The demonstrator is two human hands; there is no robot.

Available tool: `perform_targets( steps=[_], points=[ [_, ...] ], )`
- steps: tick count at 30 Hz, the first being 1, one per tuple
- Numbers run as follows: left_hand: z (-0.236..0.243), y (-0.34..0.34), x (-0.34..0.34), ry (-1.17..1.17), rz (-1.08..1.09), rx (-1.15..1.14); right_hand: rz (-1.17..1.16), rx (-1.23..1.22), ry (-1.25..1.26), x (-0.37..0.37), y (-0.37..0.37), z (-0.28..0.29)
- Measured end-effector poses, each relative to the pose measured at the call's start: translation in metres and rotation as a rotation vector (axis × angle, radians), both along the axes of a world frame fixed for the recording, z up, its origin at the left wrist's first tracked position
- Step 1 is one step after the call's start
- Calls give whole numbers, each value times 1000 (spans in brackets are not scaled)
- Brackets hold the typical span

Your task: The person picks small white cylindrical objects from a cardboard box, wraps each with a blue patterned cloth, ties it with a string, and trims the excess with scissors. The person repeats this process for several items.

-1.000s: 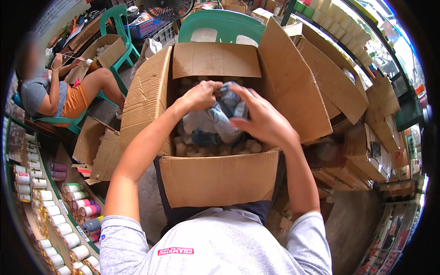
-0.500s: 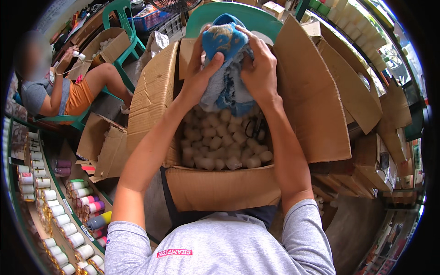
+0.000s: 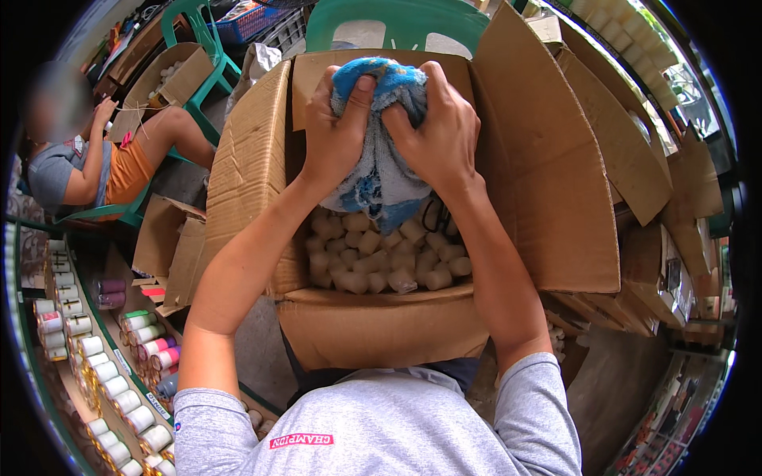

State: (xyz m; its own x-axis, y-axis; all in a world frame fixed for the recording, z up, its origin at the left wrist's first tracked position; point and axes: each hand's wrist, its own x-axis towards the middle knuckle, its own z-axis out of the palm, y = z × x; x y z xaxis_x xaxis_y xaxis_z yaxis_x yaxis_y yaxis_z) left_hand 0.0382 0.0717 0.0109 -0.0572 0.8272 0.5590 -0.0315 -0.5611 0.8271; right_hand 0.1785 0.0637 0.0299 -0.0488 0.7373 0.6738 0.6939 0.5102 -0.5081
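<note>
While both arms are reaching forward, the left hand (image 3: pixel 337 135) and the right hand (image 3: pixel 440 131) are gripping a bunched blue and white cloth (image 3: pixel 381 151) from either side, fingers closed into its folds. It is hanging above the far edge of an open cardboard box (image 3: pixel 381 329), over pale thread cones (image 3: pixel 381 258) filling the bottom. A seated person (image 3: pixel 87 163) is working at the left.

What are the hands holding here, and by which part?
Both the left hand and right hand grip a blue cloth by its bunched upper part, above the open cardboard box.
</note>
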Motion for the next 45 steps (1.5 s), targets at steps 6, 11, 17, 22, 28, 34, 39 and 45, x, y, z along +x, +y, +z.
perform_targets(
  steps=[6, 11, 17, 22, 28, 34, 39, 45],
  points=[
    [-7, 18, -8, 26, 207, -70, -72, -167, 18, 18, -15, 7],
    [-18, 37, -22, 287, 310, 80, 618, -1240, -954, -2, -26, -51],
    [-15, 24, -28, 548, 298, 157, 841, -1256, -1368, -34, -37, -145],
    [-15, 22, -36, 529, 308, 162, 944, -1121, -1373, -29, -30, -179],
    [-11, 22, -42, 440, 291, 208, 686, -1094, -1043, -8, 7, -184],
    [-10, 19, -44, 394, 271, 169, -161, -770, -213, 42, 40, -120],
    [-9, 22, -37, 391, 242, 237, -67, -625, -867, 5, 7, -212],
    [-9, 17, -44, 426, 223, 314, 501, -826, -1012, -66, -32, -188]
  ],
)
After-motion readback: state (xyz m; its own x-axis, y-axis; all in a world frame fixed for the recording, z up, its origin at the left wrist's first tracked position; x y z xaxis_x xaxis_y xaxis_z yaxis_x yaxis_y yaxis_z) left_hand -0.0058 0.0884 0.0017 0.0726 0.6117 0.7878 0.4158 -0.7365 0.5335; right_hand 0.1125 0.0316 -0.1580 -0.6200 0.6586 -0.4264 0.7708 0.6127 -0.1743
